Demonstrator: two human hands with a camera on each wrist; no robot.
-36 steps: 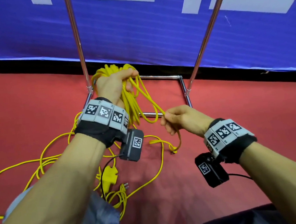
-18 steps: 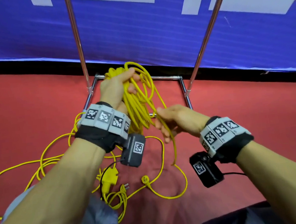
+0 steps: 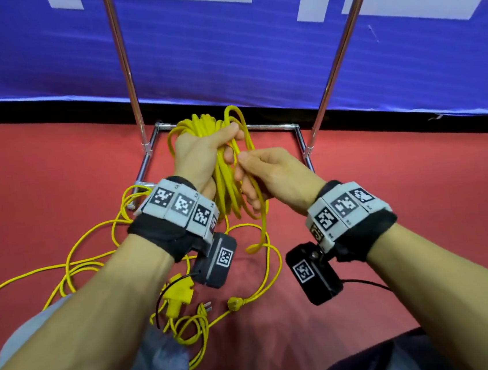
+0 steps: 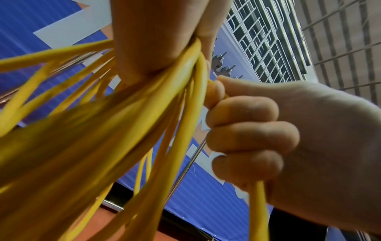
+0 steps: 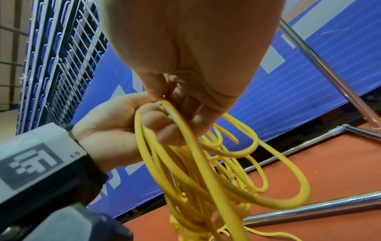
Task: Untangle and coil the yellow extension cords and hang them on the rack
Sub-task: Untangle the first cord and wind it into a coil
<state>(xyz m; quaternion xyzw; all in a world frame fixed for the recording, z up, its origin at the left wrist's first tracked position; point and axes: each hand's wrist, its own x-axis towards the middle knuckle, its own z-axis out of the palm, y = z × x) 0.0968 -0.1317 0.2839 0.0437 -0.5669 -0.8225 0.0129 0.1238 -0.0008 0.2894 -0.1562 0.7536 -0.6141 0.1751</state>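
While our left hand (image 3: 200, 153) grips the coil (image 3: 224, 184) of yellow cord, fingers and thumb curled round the gathered loops, our right hand (image 3: 272, 176) sits just beside it and pinches a single strand (image 3: 256, 189) between thumb and forefinger, with the other fingers curled round the same strand lower down. From the left wrist view we see the loops (image 4: 123, 130) fanning out below the left palm (image 4: 156, 37) and the right hand's knuckles (image 4: 247, 133) pressed close against the bundle. From the right wrist view, the strand (image 5: 185, 130) leaves the right fingertips (image 5: 156, 91) and joins the loops held in the left hand (image 5: 115, 120).

We hold the coil up in front of the rack (image 3: 126, 64), whose two chrome uprights rise behind it and whose base bars (image 3: 272, 127) lie on the red floor (image 3: 55, 174) beneath it. Below the coil, the strand runs down to a yellow plug (image 3: 234, 303) on the floor. Left of that plug lies more loose yellow cord (image 3: 73, 263), with a yellow socket block (image 3: 179, 294) and another plug (image 3: 207, 306) in the tangle. Behind the rack stands a blue banner (image 3: 222, 51).
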